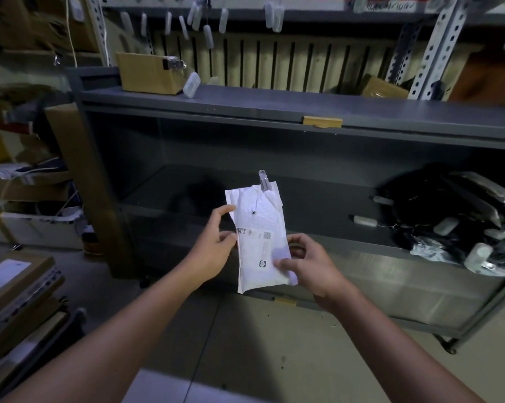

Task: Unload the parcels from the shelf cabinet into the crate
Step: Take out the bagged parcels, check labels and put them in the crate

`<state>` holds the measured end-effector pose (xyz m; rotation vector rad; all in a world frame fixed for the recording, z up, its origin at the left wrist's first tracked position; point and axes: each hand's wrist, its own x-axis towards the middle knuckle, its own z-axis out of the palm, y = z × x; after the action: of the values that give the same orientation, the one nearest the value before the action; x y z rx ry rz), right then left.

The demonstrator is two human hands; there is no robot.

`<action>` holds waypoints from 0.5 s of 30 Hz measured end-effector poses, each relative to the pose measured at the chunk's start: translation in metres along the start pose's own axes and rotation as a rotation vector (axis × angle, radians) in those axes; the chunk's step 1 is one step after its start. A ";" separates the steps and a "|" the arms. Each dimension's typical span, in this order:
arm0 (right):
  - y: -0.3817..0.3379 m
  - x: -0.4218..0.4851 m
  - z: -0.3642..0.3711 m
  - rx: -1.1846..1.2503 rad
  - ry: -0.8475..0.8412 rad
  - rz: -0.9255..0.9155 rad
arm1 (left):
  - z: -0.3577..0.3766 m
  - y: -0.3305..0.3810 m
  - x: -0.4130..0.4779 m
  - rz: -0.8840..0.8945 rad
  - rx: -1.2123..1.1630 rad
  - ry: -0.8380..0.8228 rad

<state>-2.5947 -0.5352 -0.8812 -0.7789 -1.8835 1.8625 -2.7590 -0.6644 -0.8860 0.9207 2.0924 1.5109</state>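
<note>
A white padded parcel [258, 225] with a barcode label and a metal clip at its top is held upright in front of the grey shelf cabinet [245, 112]. My left hand [213, 242] pinches its left edge near the barcode. My right hand [309, 263] grips its lower right corner. On the right of the middle shelf lies a heap of black and grey bagged parcels [455, 216] with white tags. No crate can be made out in view.
A brown cardboard box [148, 72] and a smaller box [383, 88] sit on the upper shelf, under several hanging white tags. Stacked cartons [15, 289] stand at the lower left on the floor. Cluttered shelving fills the left side.
</note>
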 end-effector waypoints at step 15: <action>-0.013 -0.002 -0.001 0.112 -0.014 0.068 | 0.009 -0.014 0.000 0.416 0.524 0.104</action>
<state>-2.5939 -0.5348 -0.8681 -0.8039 -1.7646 2.0006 -2.7569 -0.6604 -0.9018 1.5748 2.5477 1.2132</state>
